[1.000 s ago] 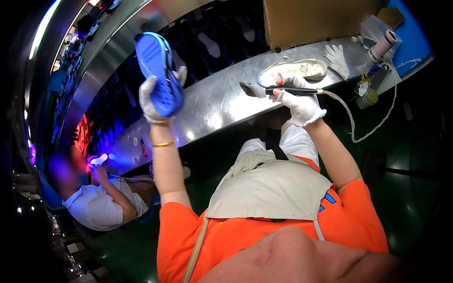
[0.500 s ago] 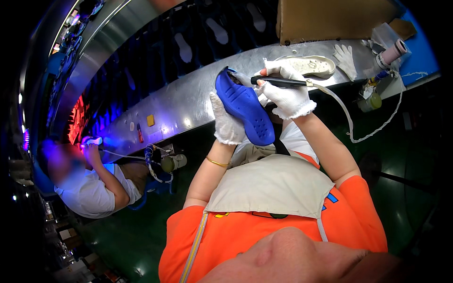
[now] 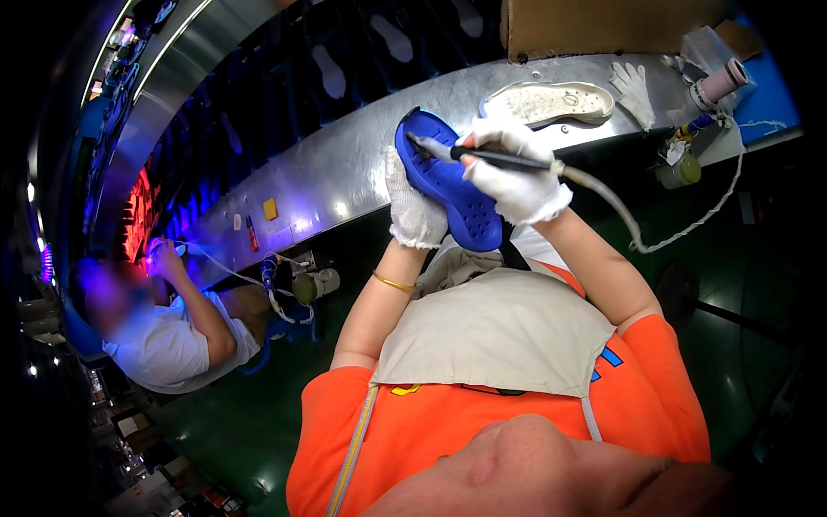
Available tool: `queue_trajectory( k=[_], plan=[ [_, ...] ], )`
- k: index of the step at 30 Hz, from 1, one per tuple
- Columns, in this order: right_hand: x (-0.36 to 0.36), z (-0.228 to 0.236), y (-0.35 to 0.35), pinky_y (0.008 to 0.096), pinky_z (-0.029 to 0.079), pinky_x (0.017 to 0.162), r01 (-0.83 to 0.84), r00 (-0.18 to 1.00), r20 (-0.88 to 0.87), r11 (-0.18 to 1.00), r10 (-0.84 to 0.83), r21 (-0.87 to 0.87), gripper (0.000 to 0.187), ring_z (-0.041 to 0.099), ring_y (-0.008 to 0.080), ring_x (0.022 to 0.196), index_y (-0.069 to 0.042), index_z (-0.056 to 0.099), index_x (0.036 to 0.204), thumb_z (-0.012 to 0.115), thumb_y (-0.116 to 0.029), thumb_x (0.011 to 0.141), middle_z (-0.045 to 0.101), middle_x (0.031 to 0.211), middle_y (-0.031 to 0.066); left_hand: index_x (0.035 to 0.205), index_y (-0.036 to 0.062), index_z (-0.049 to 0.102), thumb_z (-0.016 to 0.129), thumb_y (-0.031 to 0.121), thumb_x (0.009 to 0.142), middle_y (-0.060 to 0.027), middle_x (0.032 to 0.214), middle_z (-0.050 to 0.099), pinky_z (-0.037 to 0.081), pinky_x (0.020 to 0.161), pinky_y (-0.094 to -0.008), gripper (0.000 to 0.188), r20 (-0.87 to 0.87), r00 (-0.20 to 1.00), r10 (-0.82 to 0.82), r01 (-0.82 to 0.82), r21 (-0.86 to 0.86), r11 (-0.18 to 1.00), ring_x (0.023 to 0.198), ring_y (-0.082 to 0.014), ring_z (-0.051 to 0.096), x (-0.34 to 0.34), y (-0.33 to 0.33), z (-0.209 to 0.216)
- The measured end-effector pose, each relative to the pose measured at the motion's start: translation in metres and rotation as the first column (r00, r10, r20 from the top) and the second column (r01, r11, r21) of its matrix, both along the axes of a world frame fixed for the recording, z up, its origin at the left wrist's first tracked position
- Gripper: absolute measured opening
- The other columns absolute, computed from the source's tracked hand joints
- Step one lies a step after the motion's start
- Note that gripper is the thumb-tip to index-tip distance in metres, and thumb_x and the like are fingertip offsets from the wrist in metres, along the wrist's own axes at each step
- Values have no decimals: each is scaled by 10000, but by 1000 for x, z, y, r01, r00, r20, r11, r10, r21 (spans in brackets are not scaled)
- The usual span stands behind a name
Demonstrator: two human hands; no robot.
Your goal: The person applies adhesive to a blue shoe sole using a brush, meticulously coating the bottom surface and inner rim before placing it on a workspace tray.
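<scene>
A blue shoe sole [image 3: 475,226] with holes and slots stands tilted above the bench's near edge. My left hand [image 3: 417,212], in a white knit glove, grips it along its left side. My right hand [image 3: 517,183], gloved with bare fingertips, is closed around a black-handled brush [image 3: 500,159]. The brush's pale head with a dark tip lies over the upper part of the sole's face; whether it touches cannot be told. A clear tube [image 3: 607,191] runs from the handle's back end to the right. A white shoe sole [image 3: 551,102] rests on the metal bench [image 3: 345,168] beyond my right hand.
A cardboard box [image 3: 594,30], an empty white glove [image 3: 633,95] and a pink spool [image 3: 719,84] are at the far right. Below hangs a greenish bottle [image 3: 680,171]. Soles [image 3: 392,39] lie on the dark conveyor beyond. A co-worker [image 3: 177,345] sits left, near a yellow block [image 3: 270,208].
The blue sole has turned so its slotted face shows more. The brush has moved from the sole's far edge onto that face, its tip now visible. My right hand has shifted slightly nearer.
</scene>
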State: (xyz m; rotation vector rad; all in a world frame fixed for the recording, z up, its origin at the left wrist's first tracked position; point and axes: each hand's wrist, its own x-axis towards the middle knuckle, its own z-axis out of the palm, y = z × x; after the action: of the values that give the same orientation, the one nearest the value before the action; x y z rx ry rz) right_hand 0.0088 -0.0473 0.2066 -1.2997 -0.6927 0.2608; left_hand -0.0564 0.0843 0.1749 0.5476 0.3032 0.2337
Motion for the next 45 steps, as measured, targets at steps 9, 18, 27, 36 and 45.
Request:
queue_trajectory(
  k=[9, 18, 27, 36, 45],
  plan=[
    [-10, -5, -14, 256, 491, 697, -55, 989, 130, 996, 64, -76, 165, 605, 122, 734, -34, 597, 840, 661, 30, 702, 620, 819, 61, 1208, 66, 512, 402, 601, 874, -129, 1135, 586, 470, 906, -395, 641, -77, 997, -18, 28, 131, 991, 998, -264, 577, -5, 13, 0],
    [-22, -25, -49, 237, 511, 731, -125, 879, -469, 990, 83, -60, 112, 611, 92, 817, -40, 605, 890, 643, -9, 789, 633, 877, 40, 1367, 68, 327, 270, 695, 851, -136, 1337, 425, 347, 1043, -403, 814, 26, 905, -425, 425, -108, 899, 1219, -256, 429, -35, 1, -11],
    [-12, -24, -34, 227, 485, 664, -87, 944, -323, 995, 68, -45, 74, 566, 64, 723, -31, 635, 838, 666, -12, 773, 634, 860, 28, 1289, 75, 424, 246, 819, 729, -133, 1193, 551, 475, 916, -377, 948, -51, 961, -270, 274, 101, 956, 1059, -254, 559, -16, -5, 3],
    [-2, -6, -9, 257, 509, 741, -178, 945, -266, 981, 191, 71, 130, 616, 107, 783, -35, 626, 864, 682, -26, 746, 658, 862, 62, 1291, 68, 432, 253, 884, 650, -157, 1145, 584, 490, 885, -468, 1053, 333, 943, -22, 72, -141, 987, 955, -299, 604, 19, 23, 5],
    [7, -10, 1, 243, 497, 688, -149, 783, -561, 957, 267, 248, 105, 593, 90, 720, -37, 596, 879, 658, -60, 797, 634, 839, 25, 1332, 85, 398, 393, 898, 563, -199, 1223, 534, 467, 926, -477, 1119, 572, 806, -155, 170, 27, 985, 1019, -355, 584, 40, 51, 11]
  ],
)
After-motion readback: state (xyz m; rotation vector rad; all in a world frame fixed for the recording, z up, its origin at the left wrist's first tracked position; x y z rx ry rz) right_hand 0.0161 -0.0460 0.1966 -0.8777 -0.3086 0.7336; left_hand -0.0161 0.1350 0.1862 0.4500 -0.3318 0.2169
